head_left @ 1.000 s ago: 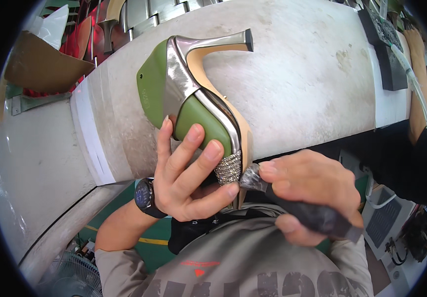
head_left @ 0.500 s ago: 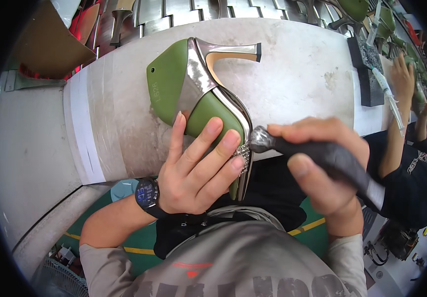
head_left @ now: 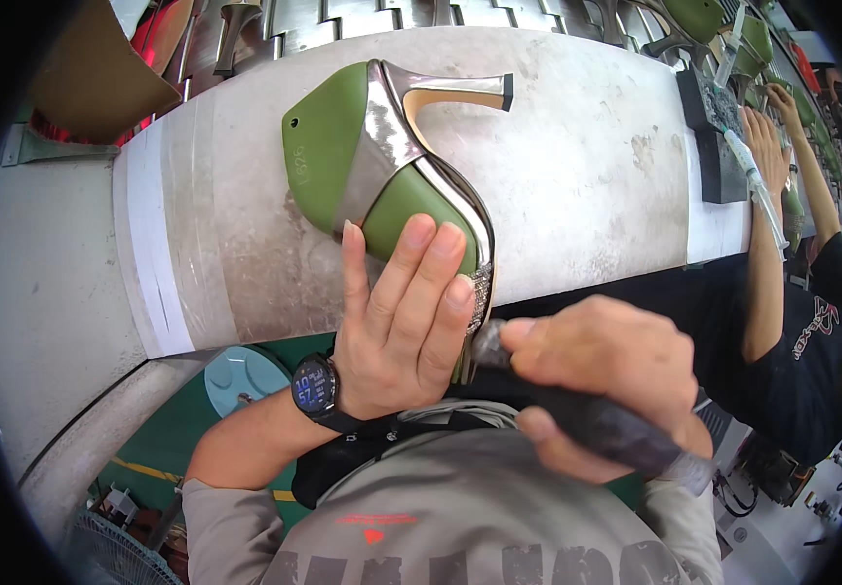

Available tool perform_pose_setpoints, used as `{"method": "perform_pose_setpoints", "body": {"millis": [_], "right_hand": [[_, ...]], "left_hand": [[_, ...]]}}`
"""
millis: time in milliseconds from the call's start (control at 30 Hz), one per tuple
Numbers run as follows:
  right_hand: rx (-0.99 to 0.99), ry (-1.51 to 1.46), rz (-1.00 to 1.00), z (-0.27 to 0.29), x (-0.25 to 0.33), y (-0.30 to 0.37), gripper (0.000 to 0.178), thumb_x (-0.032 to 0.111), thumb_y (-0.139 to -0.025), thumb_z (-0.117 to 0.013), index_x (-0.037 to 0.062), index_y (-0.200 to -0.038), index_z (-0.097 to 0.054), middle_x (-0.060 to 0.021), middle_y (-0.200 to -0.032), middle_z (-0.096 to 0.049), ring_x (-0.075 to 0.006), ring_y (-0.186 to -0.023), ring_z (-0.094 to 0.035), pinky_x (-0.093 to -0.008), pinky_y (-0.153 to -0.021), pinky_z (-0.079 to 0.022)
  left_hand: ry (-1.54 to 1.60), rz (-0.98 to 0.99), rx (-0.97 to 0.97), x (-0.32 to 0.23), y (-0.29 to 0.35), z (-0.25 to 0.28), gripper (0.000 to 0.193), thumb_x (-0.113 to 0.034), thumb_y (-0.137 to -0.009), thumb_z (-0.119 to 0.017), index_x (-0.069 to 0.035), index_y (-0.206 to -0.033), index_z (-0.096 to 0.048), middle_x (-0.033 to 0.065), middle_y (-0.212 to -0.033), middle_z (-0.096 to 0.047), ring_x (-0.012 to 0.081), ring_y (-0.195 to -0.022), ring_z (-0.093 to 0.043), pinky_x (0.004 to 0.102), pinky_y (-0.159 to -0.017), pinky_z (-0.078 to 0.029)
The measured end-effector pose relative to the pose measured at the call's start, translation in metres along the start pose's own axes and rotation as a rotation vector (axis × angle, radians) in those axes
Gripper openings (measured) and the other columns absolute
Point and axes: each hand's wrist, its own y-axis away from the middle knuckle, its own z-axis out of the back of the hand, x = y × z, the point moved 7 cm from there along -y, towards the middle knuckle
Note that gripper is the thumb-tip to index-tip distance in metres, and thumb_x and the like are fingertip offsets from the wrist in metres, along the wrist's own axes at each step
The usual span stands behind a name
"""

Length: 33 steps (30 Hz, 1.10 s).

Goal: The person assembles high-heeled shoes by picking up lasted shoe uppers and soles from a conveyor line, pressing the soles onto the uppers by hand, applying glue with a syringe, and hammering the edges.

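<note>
On my feed the shoe [head_left: 382,166] is olive green with a mirror-silver band and heel, a tan underside along the heel, and a glittery silver strip at the toe. The tool [head_left: 587,419] I'm gripping is dark grey, mottled. The wristwatch [head_left: 315,387] is black with a blue-lit face. The bench top [head_left: 577,175] is pale grey, speckled and stained.
</note>
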Motion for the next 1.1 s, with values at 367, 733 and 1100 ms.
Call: {"method": "perform_pose_setpoints", "body": {"millis": [367, 733, 1100], "right_hand": [[-0.662, -0.445, -0.149, 0.056, 0.014, 0.052, 0.066, 0.026, -0.091, -0.081, -0.0047, -0.142, -0.053, -0.0253, -0.121, -0.073, -0.0319, -0.103, -0.076, -0.0398, -0.086, -0.062], [-0.194, -0.445, -0.411, 0.003, -0.04, 0.002, 0.028, -0.001, -0.095, -0.073, -0.0056, -0.121, -0.065, -0.0195, -0.12, -0.077, -0.0181, -0.109, -0.074, -0.0307, -0.095, -0.057], [-0.035, -0.429, -0.76, 0.008, -0.071, -0.075, 0.034, 0.022, -0.082, -0.072, -0.0054, -0.102, -0.067, -0.0234, -0.102, -0.079, -0.0112, -0.058, -0.062, -0.0226, -0.054, -0.053]], "left_hand": [[-0.076, -0.128, 0.062, 0.002, 0.001, 0.002, 0.083, -0.044, -0.1, -0.073, 0.008, -0.153, -0.036, 0.0354, -0.15, -0.05, 0.0541, -0.139, -0.052, 0.0728, -0.118, -0.032], [0.221, 0.085, 0.218, 0.064, -0.039, 0.05, 0.078, -0.058, -0.097, -0.068, 0.003, -0.145, -0.057, 0.0238, -0.149, -0.058, 0.0401, -0.138, -0.056, 0.0556, -0.116, -0.04], [0.35, 0.496, 0.025, 0.156, -0.072, 0.005, 0.037, -0.02, -0.103, -0.062, 0.004, -0.13, -0.068, 0.0208, -0.122, -0.071, 0.038, -0.112, -0.064, 0.0436, -0.1, -0.048]]}}
